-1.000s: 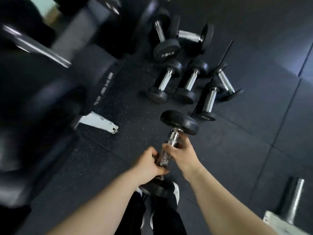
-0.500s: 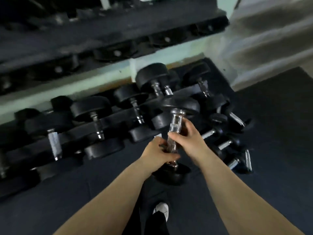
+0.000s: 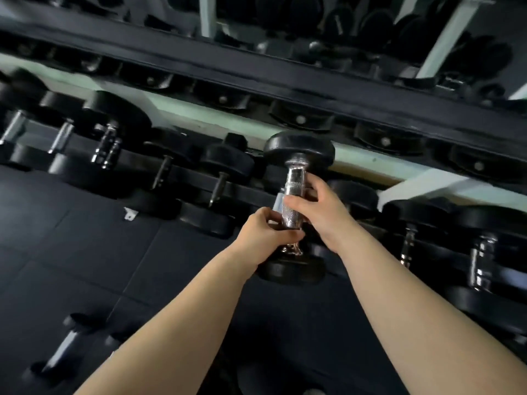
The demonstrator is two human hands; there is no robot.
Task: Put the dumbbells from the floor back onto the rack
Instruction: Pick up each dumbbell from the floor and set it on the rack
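— Where does everything sit against the rack?

— Its lower tier carries a row of black dumbbells. One dumbbell is held upright just in front of that tier, its top head level with the racked ones (its bottom head hangs above the floor).

— And the hands?

— Both are wrapped around its chrome handle: the right hand higher, the left hand lower. Another dumbbell lies on the floor, well apart from the rack.
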